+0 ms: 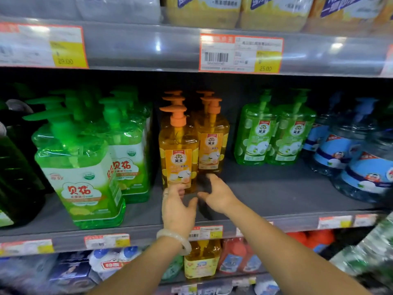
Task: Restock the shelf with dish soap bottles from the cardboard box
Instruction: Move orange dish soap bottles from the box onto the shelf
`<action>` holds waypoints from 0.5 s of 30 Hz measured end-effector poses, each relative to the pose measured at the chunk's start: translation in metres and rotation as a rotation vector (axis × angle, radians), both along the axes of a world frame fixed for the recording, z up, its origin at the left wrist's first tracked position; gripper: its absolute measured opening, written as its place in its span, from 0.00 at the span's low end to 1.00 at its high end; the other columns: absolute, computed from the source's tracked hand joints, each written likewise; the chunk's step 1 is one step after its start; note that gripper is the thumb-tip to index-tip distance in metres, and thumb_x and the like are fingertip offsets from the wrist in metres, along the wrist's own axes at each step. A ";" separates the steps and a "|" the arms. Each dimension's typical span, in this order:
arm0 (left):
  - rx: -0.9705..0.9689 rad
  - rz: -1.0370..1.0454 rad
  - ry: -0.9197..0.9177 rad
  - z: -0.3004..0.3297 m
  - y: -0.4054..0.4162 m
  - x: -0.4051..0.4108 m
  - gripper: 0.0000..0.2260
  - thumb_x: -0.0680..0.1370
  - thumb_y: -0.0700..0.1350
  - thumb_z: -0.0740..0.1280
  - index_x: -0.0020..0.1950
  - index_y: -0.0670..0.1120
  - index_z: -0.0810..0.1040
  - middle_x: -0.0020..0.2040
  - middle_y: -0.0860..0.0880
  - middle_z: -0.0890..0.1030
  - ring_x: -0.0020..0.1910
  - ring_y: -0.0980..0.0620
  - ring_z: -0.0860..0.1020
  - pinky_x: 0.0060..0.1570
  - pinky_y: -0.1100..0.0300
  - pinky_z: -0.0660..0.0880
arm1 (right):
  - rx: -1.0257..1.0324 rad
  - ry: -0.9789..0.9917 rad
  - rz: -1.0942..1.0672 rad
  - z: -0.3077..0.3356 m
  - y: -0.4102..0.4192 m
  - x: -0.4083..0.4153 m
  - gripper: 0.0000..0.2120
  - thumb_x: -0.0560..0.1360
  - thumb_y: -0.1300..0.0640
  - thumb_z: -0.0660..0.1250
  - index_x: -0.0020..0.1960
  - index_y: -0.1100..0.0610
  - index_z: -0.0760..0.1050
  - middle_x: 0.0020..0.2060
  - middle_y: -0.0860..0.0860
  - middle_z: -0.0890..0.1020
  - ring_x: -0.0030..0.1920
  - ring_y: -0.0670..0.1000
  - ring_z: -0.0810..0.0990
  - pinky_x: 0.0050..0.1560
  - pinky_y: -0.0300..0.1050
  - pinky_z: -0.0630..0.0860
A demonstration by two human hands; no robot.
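Note:
Two rows of orange pump dish soap bottles stand in the middle of the grey shelf (276,192). The front left orange bottle (178,158) stands nearer the edge than the right orange bottle (212,145). My left hand (177,207), with a pale bangle on the wrist, rests its fingertips on the lower front of the left bottle, thumb spread out. My right hand (217,194) is open just below the base of the right bottle, fingers apart, holding nothing. The cardboard box is not in view.
Large green pump bottles (80,171) crowd the left, a dark green bottle (14,171) beyond them. Smaller green bottles (274,135) and clear blue-labelled jugs (361,158) stand to the right. The upper shelf rail (148,45) hangs low overhead. More bottles (202,258) fill the shelf below.

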State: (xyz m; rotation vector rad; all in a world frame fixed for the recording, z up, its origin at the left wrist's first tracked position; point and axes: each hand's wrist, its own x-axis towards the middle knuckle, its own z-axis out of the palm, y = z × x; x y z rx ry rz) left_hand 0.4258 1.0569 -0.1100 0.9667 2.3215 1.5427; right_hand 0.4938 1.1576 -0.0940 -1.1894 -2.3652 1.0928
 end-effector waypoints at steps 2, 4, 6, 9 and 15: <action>-0.173 -0.172 0.156 -0.001 0.005 0.010 0.20 0.72 0.41 0.71 0.63 0.44 0.72 0.61 0.46 0.73 0.62 0.47 0.71 0.59 0.58 0.67 | 0.112 -0.087 0.027 -0.004 0.003 0.020 0.25 0.75 0.57 0.67 0.70 0.58 0.65 0.68 0.55 0.69 0.69 0.55 0.68 0.67 0.43 0.64; -0.344 -0.312 0.346 0.003 0.015 0.021 0.25 0.74 0.44 0.69 0.68 0.45 0.67 0.68 0.46 0.69 0.67 0.47 0.66 0.64 0.59 0.64 | 0.216 -0.152 0.055 -0.003 0.007 0.044 0.24 0.75 0.59 0.66 0.70 0.59 0.66 0.70 0.56 0.68 0.71 0.55 0.66 0.69 0.41 0.61; -0.460 -0.418 0.491 0.009 0.027 0.035 0.29 0.75 0.47 0.68 0.73 0.45 0.61 0.74 0.46 0.62 0.72 0.47 0.61 0.70 0.59 0.58 | 0.291 -0.223 0.083 0.000 0.011 0.067 0.24 0.75 0.60 0.64 0.70 0.60 0.66 0.73 0.56 0.64 0.74 0.53 0.61 0.70 0.38 0.55; -0.551 -0.544 0.616 0.020 0.049 0.068 0.33 0.75 0.47 0.67 0.76 0.43 0.56 0.77 0.45 0.54 0.76 0.46 0.53 0.74 0.56 0.51 | 0.394 -0.304 0.073 0.006 0.018 0.107 0.24 0.75 0.58 0.65 0.69 0.59 0.65 0.74 0.56 0.61 0.75 0.51 0.58 0.71 0.38 0.50; -0.541 -0.709 0.809 0.021 0.076 0.190 0.29 0.74 0.47 0.67 0.72 0.43 0.61 0.73 0.42 0.61 0.74 0.43 0.58 0.72 0.51 0.58 | 0.449 -0.478 -0.117 0.002 0.016 0.237 0.26 0.74 0.59 0.63 0.70 0.60 0.63 0.72 0.58 0.64 0.74 0.55 0.60 0.73 0.43 0.53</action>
